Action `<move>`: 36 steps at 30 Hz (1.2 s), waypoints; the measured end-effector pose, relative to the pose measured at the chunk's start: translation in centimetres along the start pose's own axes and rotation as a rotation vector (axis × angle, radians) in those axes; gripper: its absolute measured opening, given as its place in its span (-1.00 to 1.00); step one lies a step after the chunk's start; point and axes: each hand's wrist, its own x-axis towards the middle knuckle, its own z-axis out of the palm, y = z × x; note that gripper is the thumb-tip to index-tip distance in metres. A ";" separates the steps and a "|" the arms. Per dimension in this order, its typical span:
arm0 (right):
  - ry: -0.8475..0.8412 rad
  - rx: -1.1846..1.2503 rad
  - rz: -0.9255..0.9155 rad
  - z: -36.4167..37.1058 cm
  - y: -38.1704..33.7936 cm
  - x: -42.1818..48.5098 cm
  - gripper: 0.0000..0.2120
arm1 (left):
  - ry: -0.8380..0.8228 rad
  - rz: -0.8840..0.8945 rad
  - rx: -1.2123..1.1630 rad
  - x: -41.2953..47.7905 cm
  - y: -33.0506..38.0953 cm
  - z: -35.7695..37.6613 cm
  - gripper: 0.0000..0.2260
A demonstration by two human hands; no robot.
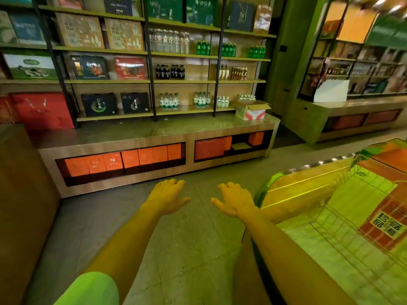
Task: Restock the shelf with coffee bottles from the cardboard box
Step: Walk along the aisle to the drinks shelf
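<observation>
Both my hands are stretched out over the floor, palms down, fingers spread, holding nothing: my left hand [168,195] and my right hand [234,201]. An open white and red cardboard box [252,111] stands on the right end of the stone counter [154,128], below the drinks shelf [198,81]. Dark bottles [170,72] stand in two small groups on the shelf's third level, with amber bottles [239,73] to their right. The box's contents are hidden from here.
A wire shopping cart [330,208] with a red printed carton [387,216] stands at my right. Gift boxes [79,30] fill the left shelves. Water bottles [169,101] and green bottles [203,47] occupy other levels. A wooden unit [19,194] is at my left.
</observation>
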 end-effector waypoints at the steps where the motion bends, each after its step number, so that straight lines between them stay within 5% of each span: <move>1: 0.000 0.003 0.003 0.2 0.8 2.1 -0.40 | 0.001 0.009 0.002 2.3 -0.3 0.3 -0.40; 23: -0.013 0.033 0.107 -1.9 20.1 42.5 -0.38 | 0.017 0.174 -0.033 50.8 -1.4 1.5 -0.38; 36: -0.009 0.052 0.333 -2.2 32.0 68.0 -0.39 | 0.024 0.389 -0.074 83.9 -2.3 2.1 -0.38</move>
